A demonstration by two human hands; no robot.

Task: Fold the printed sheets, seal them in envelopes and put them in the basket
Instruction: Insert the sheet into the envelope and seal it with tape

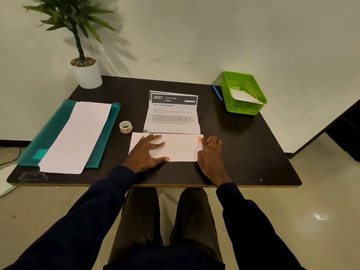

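Observation:
A white envelope with an orange stamp at its top right corner lies flat near the table's front edge. My left hand rests spread on its left half, fingers apart. My right hand touches its right end, fingers curled by the stamp. Behind the envelope lies a printed sheet headed "2637 Living Room", creased, its far part tilted up. A green basket at the back right holds a white envelope.
A teal folder with a stack of white paper lies at the left. A tape roll sits between folder and sheet. A blue pen lies beside the basket. A potted plant stands at the back left.

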